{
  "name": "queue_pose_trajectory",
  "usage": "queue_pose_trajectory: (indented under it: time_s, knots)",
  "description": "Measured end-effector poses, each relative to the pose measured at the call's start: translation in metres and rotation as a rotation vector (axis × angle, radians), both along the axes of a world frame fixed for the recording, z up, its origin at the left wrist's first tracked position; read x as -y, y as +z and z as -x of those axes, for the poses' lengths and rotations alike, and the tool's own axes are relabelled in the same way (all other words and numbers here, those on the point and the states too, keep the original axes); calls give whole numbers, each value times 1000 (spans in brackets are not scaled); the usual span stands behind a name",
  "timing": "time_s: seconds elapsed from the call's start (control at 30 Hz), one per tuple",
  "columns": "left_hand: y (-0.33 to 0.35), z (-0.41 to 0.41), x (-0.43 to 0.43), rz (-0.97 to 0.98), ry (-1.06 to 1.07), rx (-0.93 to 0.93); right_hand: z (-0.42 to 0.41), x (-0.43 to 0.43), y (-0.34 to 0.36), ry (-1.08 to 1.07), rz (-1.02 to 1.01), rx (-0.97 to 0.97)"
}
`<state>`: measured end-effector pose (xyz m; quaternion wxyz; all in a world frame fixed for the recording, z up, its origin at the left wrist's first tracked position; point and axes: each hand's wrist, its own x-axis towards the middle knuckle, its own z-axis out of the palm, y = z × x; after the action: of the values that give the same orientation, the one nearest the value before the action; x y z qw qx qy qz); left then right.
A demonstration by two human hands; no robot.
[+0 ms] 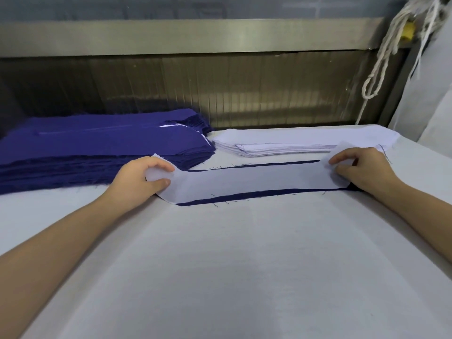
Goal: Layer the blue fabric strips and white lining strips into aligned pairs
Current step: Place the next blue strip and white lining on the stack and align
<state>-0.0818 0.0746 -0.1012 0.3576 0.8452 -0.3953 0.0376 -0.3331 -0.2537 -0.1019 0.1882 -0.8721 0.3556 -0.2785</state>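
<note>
A white lining strip (249,182) lies on top of a blue fabric strip (220,199), whose dark edges show along the near and far sides. My left hand (139,176) pinches the left end of the lining between thumb and fingers. My right hand (359,167) pinches its right end, which curls up a little. A thick stack of blue fabric strips (97,145) sits at the back left. Behind the pair, at the back centre, is a stack of white lining strips (281,145).
The white padded table (232,265) stretches toward me. A metal panel (220,94) rises behind the stacks. White cords (381,62) hang at the back right, next to a pale grey surface (430,99).
</note>
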Motion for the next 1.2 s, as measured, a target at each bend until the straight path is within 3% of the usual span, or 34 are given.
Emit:
queue_pose_trajectory:
  time_s: [1.2]
  knots:
    - [-2,1,2,-99,-5,157,-1,2,1,-55,-27,13]
